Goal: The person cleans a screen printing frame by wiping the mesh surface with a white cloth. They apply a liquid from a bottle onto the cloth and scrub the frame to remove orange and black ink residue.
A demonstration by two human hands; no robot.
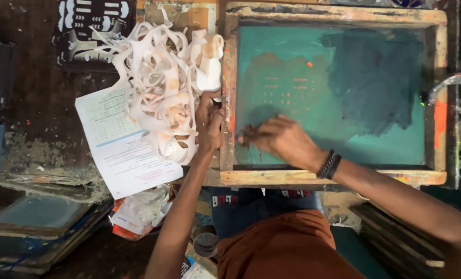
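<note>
I saw the left hand (209, 124) clamp the frame (229, 103) at nine o'clock, steadying it, while the right hand (279, 139) pinched something small against the screen (354, 139).

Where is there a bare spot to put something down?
The dark tabletop left of the printed sheet is bare. So is the green mesh right of the right hand. It is crowded where the left hand holds the wooden frame beside the heap of pale strips.

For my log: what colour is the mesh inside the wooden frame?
Teal-green mesh, with a darker patch, head view.
</note>
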